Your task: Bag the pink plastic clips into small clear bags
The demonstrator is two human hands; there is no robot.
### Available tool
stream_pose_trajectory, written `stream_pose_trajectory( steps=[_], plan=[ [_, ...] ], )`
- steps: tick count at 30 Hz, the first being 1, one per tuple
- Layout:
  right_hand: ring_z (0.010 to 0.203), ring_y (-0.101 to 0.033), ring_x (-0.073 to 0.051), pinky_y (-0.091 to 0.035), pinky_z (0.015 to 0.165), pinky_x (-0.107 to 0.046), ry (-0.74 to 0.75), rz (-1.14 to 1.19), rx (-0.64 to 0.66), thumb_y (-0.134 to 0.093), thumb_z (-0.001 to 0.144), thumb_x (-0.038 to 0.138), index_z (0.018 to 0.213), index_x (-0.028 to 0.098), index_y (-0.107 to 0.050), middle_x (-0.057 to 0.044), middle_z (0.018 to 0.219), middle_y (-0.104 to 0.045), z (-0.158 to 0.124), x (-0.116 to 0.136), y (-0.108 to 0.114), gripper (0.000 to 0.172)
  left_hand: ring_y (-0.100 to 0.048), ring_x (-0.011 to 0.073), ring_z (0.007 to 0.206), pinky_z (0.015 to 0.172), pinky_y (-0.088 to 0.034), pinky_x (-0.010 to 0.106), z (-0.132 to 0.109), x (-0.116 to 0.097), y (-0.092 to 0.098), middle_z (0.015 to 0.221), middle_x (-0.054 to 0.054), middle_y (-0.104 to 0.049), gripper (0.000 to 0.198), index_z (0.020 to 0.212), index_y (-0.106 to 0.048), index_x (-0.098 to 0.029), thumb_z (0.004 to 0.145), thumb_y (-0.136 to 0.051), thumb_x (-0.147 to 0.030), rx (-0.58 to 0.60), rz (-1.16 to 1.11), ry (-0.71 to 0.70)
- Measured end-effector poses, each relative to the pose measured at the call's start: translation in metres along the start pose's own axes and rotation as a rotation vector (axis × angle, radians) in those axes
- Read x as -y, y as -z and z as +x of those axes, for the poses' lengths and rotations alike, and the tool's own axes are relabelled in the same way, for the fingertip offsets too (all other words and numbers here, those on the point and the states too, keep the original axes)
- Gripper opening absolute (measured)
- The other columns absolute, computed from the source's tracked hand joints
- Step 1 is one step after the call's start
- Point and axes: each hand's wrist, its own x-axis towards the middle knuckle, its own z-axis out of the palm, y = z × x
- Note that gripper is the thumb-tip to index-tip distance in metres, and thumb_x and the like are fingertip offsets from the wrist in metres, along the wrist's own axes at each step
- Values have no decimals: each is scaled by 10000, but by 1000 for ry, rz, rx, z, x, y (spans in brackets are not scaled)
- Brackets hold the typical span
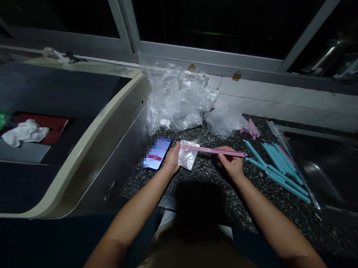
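Pink clip runs between your hands; left hand grips its bag, right hand pinches it. Phone screen blurred, unreadable.

The scene is sitting in dim light, with one source shining from behind and above the person, lighting the speckled surface and the plastic bags. A dark head shadow is falling across the near edge. The windows are showing black. Corners are darkening and straight frames are bending outward. The phone screen is appearing pixelated, and the bags are glaring slightly.
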Motion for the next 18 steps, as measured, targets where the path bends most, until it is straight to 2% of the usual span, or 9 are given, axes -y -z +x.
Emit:
stream_pose_trajectory(
  steps=[9,14,18],
  plan=[
    [697,-604,-162,-522,647,-312,-70,43,-1,-578,746,432,825,205,-599,-38,790,-642,-2,-7,-2,241,-617,169,574,574,-468,253,1,0,1,532,18,-617,365,649,-587,-122,601,-698,-467,-2,11,21],
    [746,-613,-169,-523,697,-326,-68,21,7,-585,747,417,840,207,-600,-40,819,-649,-3,-9,-2,230,-597,147,542,550,-450,234,1,1,1,527,12,-614,362,648,-590,-123,594,-708,-461,-16,26,-19],
    [758,-622,-166,-522,720,-332,-26,-44,63,-620,723,381,876,214,-602,-33,844,-657,-3,-9,-5,228,-562,131,478,499,-413,223,-2,1,-1,503,12,-603,411,622,-586,-114,555,-715,-499,-1,65,-16]
  ],
)
